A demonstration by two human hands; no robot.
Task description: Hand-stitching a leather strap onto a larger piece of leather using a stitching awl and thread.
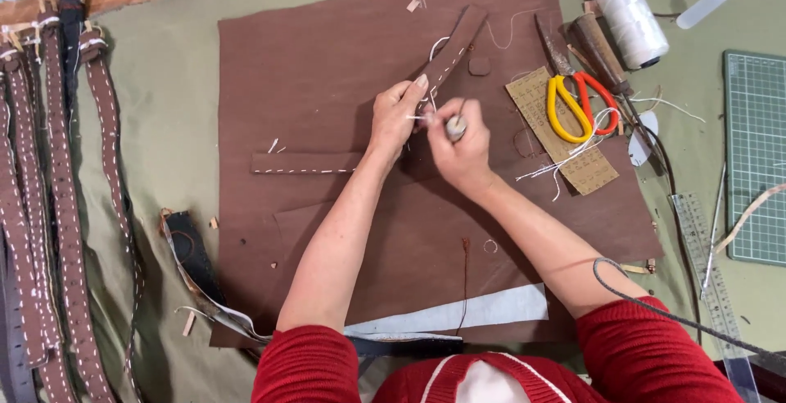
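At the near edge, at 6 o'clock, a white strip [458, 314] lies across the big brown sheet [311, 67], between the two red sleeves [311, 366]. In the middle of the sheet the left hand [395, 118] is closed on the lower end of a brown strap [455, 45] with white stitches, pinching it between thumb and fingers. The right hand [458, 145] touches it from 3 o'clock and is closed around a small tool with a round pale handle [455, 127]; a thin white thread [416, 117] runs between the two hands. The strap goes up from the hands toward 1 o'clock and lies flat on the sheet. A second stitched strap [303, 162] lies at 9 o'clock from the hands. At 3 o'clock are scissors [577, 104] with yellow and red handles. Far at 1 o'clock stands a spool of white thread [629, 11]. At 9 o'clock, well apart, many finished straps [61, 206] lie in a row.
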